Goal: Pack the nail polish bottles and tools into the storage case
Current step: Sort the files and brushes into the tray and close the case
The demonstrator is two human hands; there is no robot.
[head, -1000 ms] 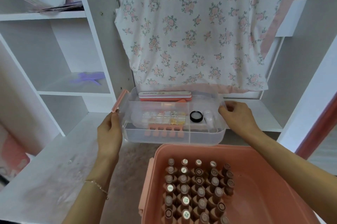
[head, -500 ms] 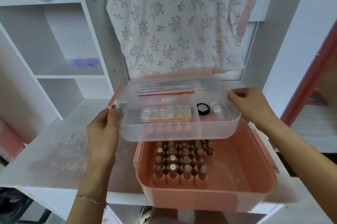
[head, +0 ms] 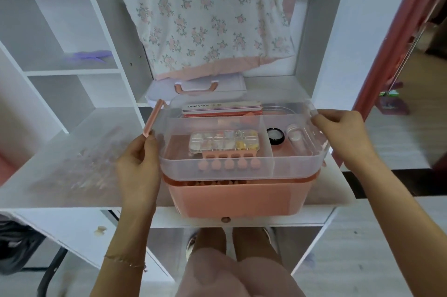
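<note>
1. Since half a second ago the clear tray has come down from above the pink storage case and now sits on its top rim, covering the rows of nail polish bottles, of which only a few caps show at the front edge.
2. At far left, a purple object lies on a white shelf.
3. On the white desk, the left hand holds the tray's left end, thumb up near the pink latch, fingers curled round the wall.
4. Inside the tray's larger left compartment lie a clear bead box and, partly under its front edge, a pink toe separator.
5. Along the back of the tray lie nail files printed SANANMOG.
6. Behind the tray, the case's clear lid with its pink handle lies flat on the desk, under a hanging floral cloth.
7. In the right compartment sit a small black-rimmed jar and a clear jar, just beside each other.
8. The right hand pinches the tray's right rim between thumb and curled fingers.
</note>
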